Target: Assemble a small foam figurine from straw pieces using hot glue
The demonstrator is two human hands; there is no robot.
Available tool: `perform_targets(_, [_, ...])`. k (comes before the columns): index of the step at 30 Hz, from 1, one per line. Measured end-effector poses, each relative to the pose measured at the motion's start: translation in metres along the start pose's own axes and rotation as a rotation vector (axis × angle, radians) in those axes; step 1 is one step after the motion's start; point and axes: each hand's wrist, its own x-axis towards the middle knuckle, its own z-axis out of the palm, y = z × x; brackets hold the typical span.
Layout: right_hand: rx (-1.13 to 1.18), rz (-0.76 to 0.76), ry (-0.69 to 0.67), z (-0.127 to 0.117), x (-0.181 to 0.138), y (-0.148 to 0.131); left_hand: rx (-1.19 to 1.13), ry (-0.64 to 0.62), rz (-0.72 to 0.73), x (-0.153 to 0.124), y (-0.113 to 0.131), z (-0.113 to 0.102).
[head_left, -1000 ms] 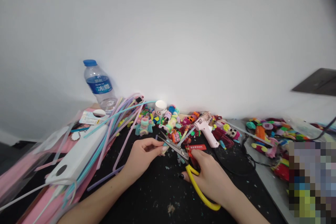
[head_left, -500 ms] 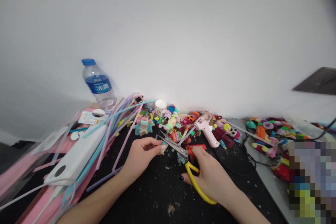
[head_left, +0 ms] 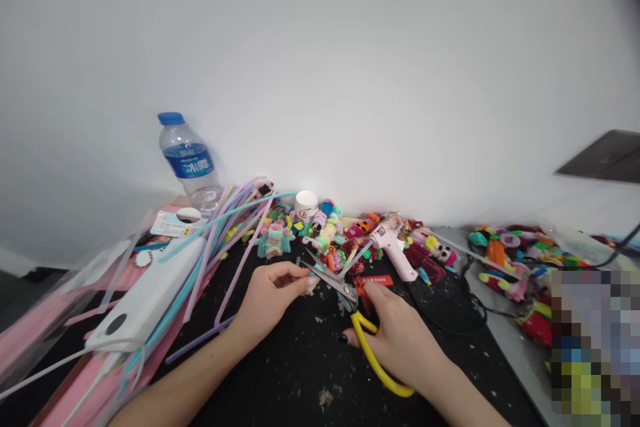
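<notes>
My left hand (head_left: 273,293) pinches a small, pale fuzzy piece (head_left: 313,281) between thumb and fingertips; its exact kind is too small to make out. Yellow-handled scissors (head_left: 346,289) are in my right hand (head_left: 400,327), whose fingers pass through the handles. The blades are partly apart and point up and left, right at the piece in my left fingertips. Whether they touch it I cannot tell. Just past the right fingers lies a red strip with writing (head_left: 379,280). A pink glue gun (head_left: 397,253) lies behind the right hand.
Small fuzzy figures (head_left: 276,240) and a white paper cup (head_left: 307,205) line the wall. Pastel pipe cleaners (head_left: 210,240), a white power strip (head_left: 145,300) and a water bottle (head_left: 190,160) are on the left. Scraps dot the black mat (head_left: 290,380). A black cable (head_left: 465,330) curves at right.
The scissors have tilted slightly, their blades a little wider apart and the lower yellow handle a bit lower. The left hand has stayed nearly still with its piece.
</notes>
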Motion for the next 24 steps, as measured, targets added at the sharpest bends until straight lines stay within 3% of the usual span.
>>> perform_targets(24, [-0.03, -0.017, 0.039, -0.0015, 0.0028, 0.0017, 0.008, -0.001, -0.025, 0.0, 0.0028, 0.0015])
